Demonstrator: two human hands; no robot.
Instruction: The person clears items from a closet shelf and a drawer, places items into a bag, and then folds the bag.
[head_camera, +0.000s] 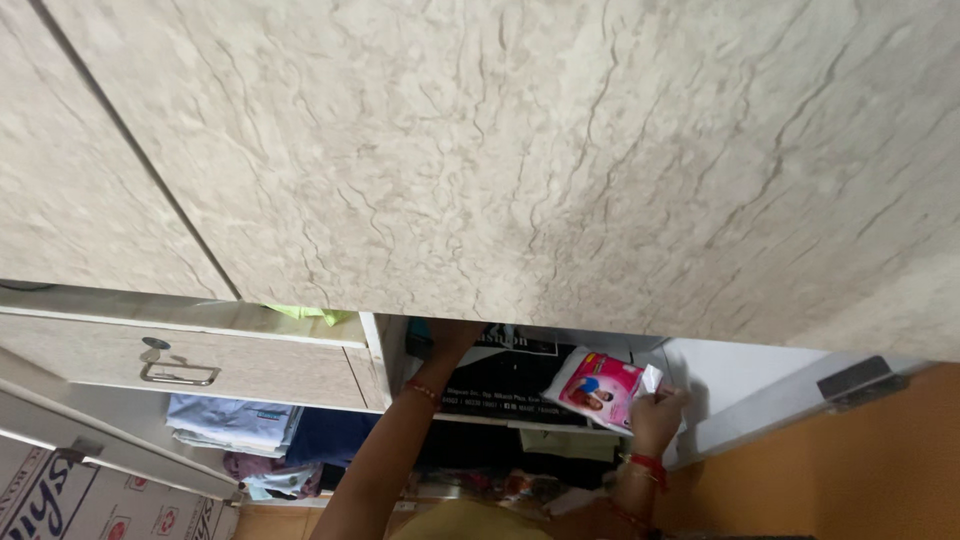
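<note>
Overhead cabinet door; below, right hand grips pink packet.

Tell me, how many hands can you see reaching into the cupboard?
2. The right hand holds a pink and white packet beside the cupboard's open door. The left hand reaches up onto the shelf, mostly hidden behind the big marbled door.

I count two hands — my left hand and right hand — one pink packet, one drawer, one metal handle, one stack of folded clothes.
</note>
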